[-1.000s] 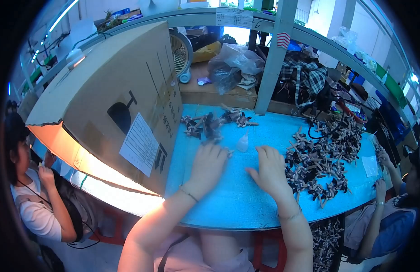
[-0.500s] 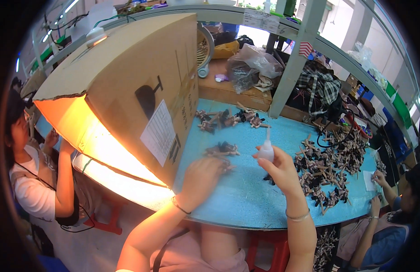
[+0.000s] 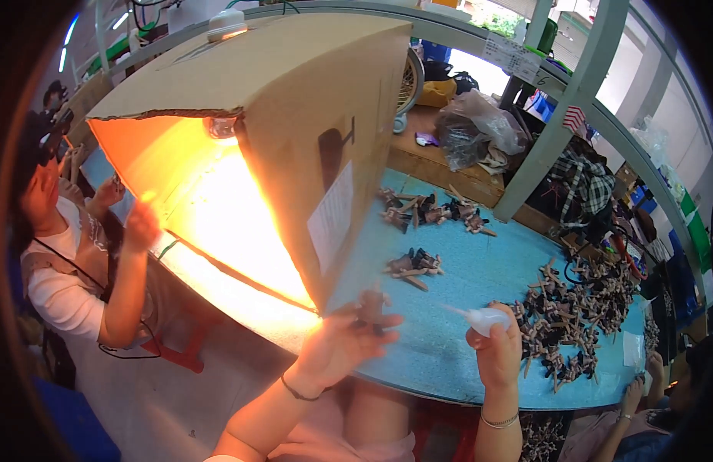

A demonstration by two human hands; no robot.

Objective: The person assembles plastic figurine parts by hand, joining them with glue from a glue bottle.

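My left hand (image 3: 329, 353), smeared by motion, is raised at the table's front edge near the carton. In its fingers is a small doll-like figure (image 3: 372, 308), brownish with dark parts; its detail is blurred. My right hand (image 3: 498, 360) grips a white squeeze bottle (image 3: 487, 319), whose thin nozzle points left toward the figure without touching it. Beyond my hands lies a small group of similar figures (image 3: 415, 264). Farther back is another cluster of them (image 3: 433, 210). A large heap of the figures (image 3: 580, 316) spreads to the right of the bottle.
A cardboard carton (image 3: 356, 146), brightly lit inside by a lamp bulb (image 3: 222, 127), stands on the blue tabletop (image 3: 449, 362). A metal post (image 3: 564, 115) rises behind. Plastic bags (image 3: 480, 127) lie on a wooden ledge. One person (image 3: 71, 262) sits at left, another (image 3: 664, 408) at right.
My left hand has come back toward me from the small group, lifting a figure. My right hand has lowered, and the bottle has tipped from upright to nozzle-left. The view has shifted left.
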